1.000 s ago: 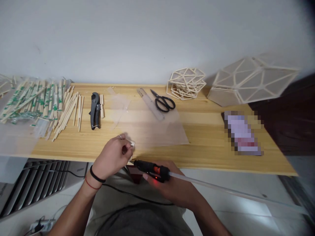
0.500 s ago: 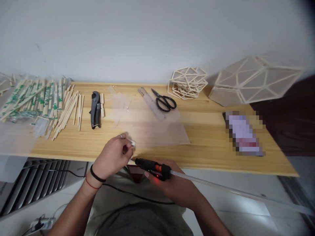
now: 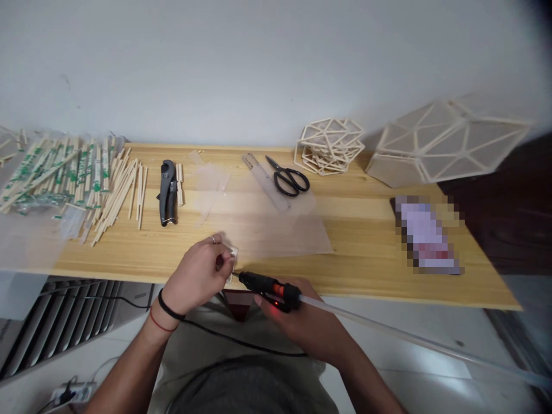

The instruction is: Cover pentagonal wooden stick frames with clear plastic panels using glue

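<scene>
My left hand (image 3: 196, 276) pinches a small pale stick piece (image 3: 230, 256) over the front edge of the wooden table (image 3: 366, 253). In my right hand (image 3: 304, 325) I grip a black glue gun (image 3: 269, 286) with a red light lit. Its nozzle points left, almost touching the small piece. A long clear glue stick (image 3: 409, 340) trails out of the gun's back toward the right. A black cord (image 3: 241, 344) runs under my hands.
A translucent sheet (image 3: 276, 227) lies mid-table. Behind it are a ruler (image 3: 263, 179), black scissors (image 3: 288, 178) and a black cutter (image 3: 167, 192). Loose and wrapped chopsticks (image 3: 77, 184) fill the left. Stick-frame lattices (image 3: 330, 146) and a large faceted shell (image 3: 444, 141) stand at the back right.
My right hand has lifted the glue gun slightly up and to the right, its nozzle staying by the small piece. My left hand has barely moved.
</scene>
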A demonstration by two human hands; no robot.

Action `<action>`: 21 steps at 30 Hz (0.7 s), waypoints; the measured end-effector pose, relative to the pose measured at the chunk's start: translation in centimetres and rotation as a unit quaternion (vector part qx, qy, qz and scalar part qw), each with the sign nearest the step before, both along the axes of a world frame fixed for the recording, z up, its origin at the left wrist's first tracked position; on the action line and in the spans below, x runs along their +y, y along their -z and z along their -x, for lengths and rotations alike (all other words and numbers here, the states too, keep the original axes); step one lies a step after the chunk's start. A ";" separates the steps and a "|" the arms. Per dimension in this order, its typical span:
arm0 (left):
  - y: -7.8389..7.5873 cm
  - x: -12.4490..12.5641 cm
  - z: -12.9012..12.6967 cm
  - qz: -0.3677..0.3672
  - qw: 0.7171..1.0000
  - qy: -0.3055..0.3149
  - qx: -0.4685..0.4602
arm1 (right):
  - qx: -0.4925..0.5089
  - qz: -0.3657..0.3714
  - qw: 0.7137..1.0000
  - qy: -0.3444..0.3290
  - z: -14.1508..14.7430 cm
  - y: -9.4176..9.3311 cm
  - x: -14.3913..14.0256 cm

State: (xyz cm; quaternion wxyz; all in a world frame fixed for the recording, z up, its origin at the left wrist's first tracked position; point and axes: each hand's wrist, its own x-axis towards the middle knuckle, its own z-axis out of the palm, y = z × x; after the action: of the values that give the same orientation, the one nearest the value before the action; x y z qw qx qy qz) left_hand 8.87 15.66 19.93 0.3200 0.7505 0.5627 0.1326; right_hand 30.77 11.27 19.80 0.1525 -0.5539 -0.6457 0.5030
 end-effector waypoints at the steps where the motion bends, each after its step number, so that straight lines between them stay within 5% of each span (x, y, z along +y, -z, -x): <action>1: 0.0 0.0 0.0 0.000 1.000 0.001 0.001 | -0.011 -0.004 1.000 0.000 0.0 0.0 0.1; 21: -0.1 0.0 0.1 0.010 1.000 0.005 0.008 | -0.090 0.001 0.995 0.029 0.3 -0.5 1.7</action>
State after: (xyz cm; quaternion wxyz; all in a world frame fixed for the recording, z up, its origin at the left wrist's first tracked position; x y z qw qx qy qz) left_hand 8.80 15.64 20.05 0.3234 0.7515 0.5625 0.1196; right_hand 30.43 12.98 20.29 0.1075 -0.6156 -0.6402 0.4468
